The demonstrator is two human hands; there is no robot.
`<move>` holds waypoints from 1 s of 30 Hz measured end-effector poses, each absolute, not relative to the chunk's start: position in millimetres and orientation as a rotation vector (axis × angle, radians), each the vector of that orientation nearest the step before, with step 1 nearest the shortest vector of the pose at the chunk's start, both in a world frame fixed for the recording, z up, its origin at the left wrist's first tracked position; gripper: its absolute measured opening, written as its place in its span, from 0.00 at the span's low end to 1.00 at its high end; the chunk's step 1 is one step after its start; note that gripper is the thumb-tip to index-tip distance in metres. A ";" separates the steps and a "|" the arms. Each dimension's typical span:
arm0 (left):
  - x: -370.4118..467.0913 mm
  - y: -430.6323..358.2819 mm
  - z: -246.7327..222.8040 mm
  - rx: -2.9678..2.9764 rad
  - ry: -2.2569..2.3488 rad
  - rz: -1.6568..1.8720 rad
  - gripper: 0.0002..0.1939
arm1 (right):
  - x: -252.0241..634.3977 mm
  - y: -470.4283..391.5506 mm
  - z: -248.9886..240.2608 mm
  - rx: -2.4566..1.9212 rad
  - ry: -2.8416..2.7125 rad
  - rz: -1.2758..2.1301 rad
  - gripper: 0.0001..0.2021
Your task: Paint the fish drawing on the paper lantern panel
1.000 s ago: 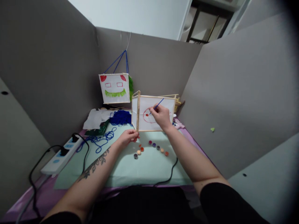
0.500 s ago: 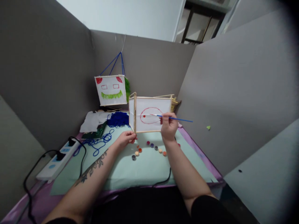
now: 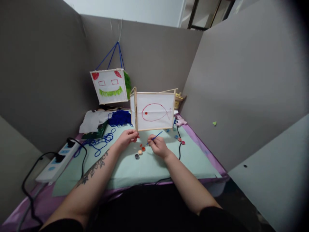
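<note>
My left hand (image 3: 129,137) pinches the lower front corner of a wooden-framed paper lantern (image 3: 158,111), holding it up over the table. On its front panel a fish is outlined in red, with a red dot for an eye. My right hand (image 3: 158,145) is closed round a blue paintbrush (image 3: 156,135), its tip pointing down and left towards the small paint pots. Closest to the tip is an orange-red paint pot (image 3: 143,149). A cream pot (image 3: 140,152) and a dark grey pot (image 3: 137,156) sit beside it. My right hand hides part of the other pots.
A finished-looking lantern (image 3: 109,87) with a painted face hangs at the back left on blue cords. Blue yarn (image 3: 120,118), white cloth (image 3: 89,121) and a power strip (image 3: 58,162) lie left. A black cable (image 3: 180,146) crosses the right side. Grey partitions (image 3: 149,54) enclose the table.
My right hand has moved down and left with the paintbrush, from the lantern's panel to the paint pots. My left hand still holds the lantern. The camera view has shifted slightly.
</note>
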State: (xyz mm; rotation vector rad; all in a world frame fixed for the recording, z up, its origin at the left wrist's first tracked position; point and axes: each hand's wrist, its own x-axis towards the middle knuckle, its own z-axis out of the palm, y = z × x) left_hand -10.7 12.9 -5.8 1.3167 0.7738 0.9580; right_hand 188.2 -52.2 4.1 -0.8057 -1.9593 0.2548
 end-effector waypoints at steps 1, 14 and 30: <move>-11.0 13.3 -6.1 1.316 0.769 0.962 0.17 | 187.7 -50.6 2.8 -0.829 -2.008 0.261 0.09; -10.7 13.6 -5.7 1.321 0.739 0.958 0.17 | 180.4 -46.6 -1.0 -1.062 -2.235 0.457 0.07; -10.1 10.0 -1.9 1.320 0.727 0.949 0.17 | 177.7 -48.0 -4.6 -1.034 -2.275 0.226 0.07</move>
